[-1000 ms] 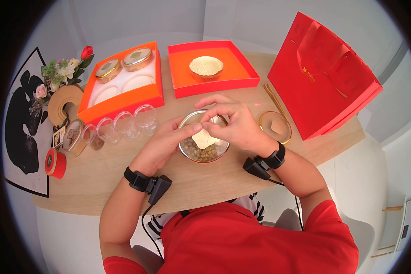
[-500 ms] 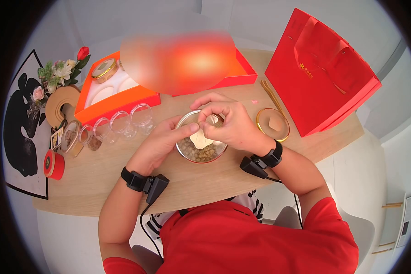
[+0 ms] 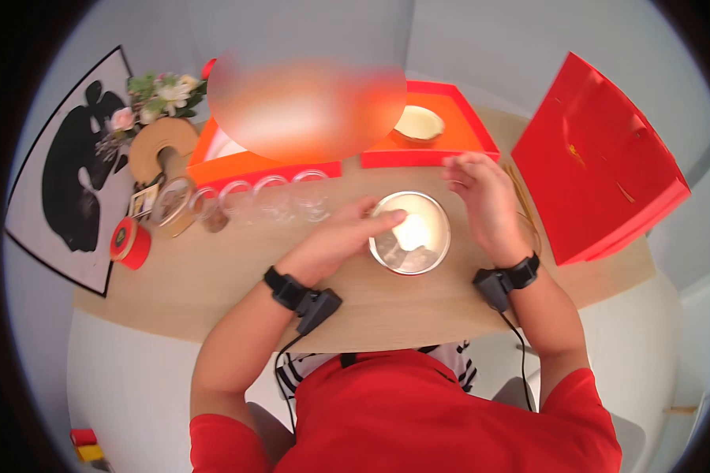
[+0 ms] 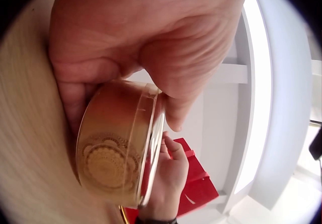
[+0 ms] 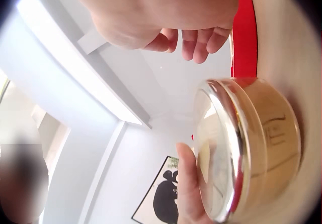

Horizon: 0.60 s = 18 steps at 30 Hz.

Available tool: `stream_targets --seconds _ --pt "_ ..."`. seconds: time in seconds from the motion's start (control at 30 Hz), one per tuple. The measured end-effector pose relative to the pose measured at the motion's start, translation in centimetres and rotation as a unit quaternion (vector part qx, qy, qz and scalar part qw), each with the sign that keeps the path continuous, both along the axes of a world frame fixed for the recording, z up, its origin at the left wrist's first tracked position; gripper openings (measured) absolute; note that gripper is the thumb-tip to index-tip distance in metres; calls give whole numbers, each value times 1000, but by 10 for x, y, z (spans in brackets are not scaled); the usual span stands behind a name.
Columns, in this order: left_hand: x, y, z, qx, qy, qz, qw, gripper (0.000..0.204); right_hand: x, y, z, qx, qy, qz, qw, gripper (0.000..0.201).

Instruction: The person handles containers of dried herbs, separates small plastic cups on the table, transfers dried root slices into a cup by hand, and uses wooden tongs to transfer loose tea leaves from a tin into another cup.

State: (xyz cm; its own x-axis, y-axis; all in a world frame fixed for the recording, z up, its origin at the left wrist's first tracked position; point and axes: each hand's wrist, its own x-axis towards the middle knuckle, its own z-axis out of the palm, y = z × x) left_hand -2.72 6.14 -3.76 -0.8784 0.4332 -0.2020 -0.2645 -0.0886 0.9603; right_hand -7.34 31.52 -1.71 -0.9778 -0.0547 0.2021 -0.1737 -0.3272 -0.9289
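Observation:
A round, gold-sided jar (image 3: 424, 260) with a clear top stands on the table, a pale label-like piece (image 3: 412, 231) showing in it. My left hand (image 3: 335, 243) grips its left side, thumb over the rim; in the left wrist view the fingers wrap round the gold wall (image 4: 108, 138). My right hand (image 3: 487, 206) is raised to the right of the jar, apart from it, fingers loosely bent with nothing seen between them. The right wrist view shows that hand (image 5: 166, 13) above the jar (image 5: 274, 128).
Behind stand an orange-red box (image 3: 276, 172) and another (image 3: 450, 158) holding a gold-topped jar (image 3: 418, 124). Several clear containers (image 3: 272, 201) line the left, beside a red tin (image 3: 131, 243), flowers and a framed picture (image 3: 71, 189). A red bag (image 3: 599, 173) stands at right.
My right hand has left the jar and moved to the right, its fingers no longer pinching over it. The head view has shifted, and my left hand still holds the jar.

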Motion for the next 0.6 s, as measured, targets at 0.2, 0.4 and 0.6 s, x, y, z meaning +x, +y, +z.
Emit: stream_targets --seconds 0.2,0.4,0.6 --pt "1 0 5 -4 22 3 1000 76 -23 23 -8 80 -151 44 984 41" --pt "1 1 7 69 -41 22 997 65 10 -8 8 240 -97 130 957 59" --pt "-4 -1 -3 115 -10 33 993 63 0 -9 0 280 -62 188 940 65"
